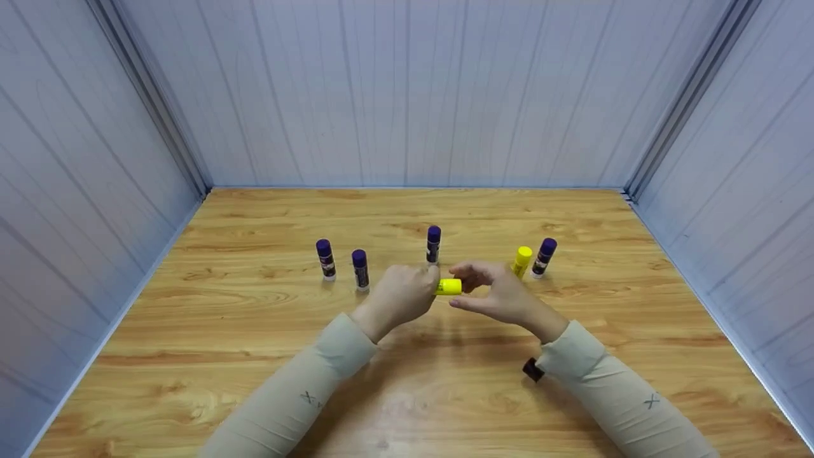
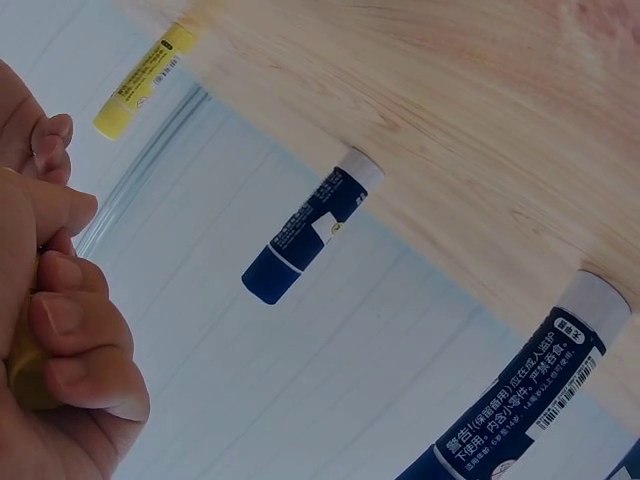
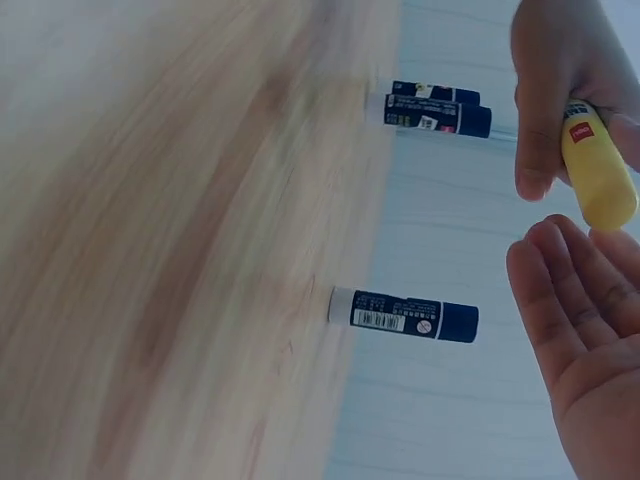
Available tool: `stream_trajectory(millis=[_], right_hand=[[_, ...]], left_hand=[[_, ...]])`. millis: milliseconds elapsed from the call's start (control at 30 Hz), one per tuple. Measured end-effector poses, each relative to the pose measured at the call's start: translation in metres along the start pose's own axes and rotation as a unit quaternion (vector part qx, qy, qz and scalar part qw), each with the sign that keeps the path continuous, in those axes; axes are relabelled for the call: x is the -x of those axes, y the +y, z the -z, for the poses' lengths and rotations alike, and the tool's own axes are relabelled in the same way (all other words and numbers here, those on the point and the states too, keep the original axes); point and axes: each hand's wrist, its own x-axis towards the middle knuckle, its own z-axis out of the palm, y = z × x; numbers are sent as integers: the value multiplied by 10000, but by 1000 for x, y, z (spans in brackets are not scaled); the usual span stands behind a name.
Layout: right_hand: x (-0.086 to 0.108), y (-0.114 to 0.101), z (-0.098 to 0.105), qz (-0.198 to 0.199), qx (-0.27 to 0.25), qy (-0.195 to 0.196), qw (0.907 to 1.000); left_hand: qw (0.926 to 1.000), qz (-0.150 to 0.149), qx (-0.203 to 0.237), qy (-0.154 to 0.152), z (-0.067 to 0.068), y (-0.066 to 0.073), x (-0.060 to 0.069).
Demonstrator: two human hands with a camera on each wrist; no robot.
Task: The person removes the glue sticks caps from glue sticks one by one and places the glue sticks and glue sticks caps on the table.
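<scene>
My left hand grips a yellow glue stick, whose capped end sticks out to the right. Curled fingers cover most of it in the left wrist view. My right hand is beside that end, thumb and fingers parted around it without visibly touching. In the right wrist view its fingers extend below the stick's yellow end. A second yellow glue stick stands upright just behind my right hand, its lower part partly hidden.
Several purple-capped glue sticks stand upright on the wooden table: two on the left, one at the middle back, one on the right. White panel walls enclose the back and sides. A small dark object shows beside my right sleeve.
</scene>
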Motion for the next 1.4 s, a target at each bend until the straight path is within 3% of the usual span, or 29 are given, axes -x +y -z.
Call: stream_trajectory(millis=[200,300,433,867,1133,1400], right_hand=[[0,-2,1,953,1180,2,9884],[1,1,0,1354,1461,88,9799],[2,3,-2,1594,1602,170,9740],[1,5,0,1957,1734,329,9646],[13,17,14,1839,1973,719,9603],[20,23,25,1754,2138,682,9586]], left_hand=[[9999,-23,12,-104,-1,-1,-2],[9999,-47,65,-65,-4,-1,-1],[9999,-41,90,-42,-6,1,0],[9996,6,243,-131,-1,0,1],[9974,374,589,-188,1,-19,15],[9971,454,606,-74,2,-33,25]])
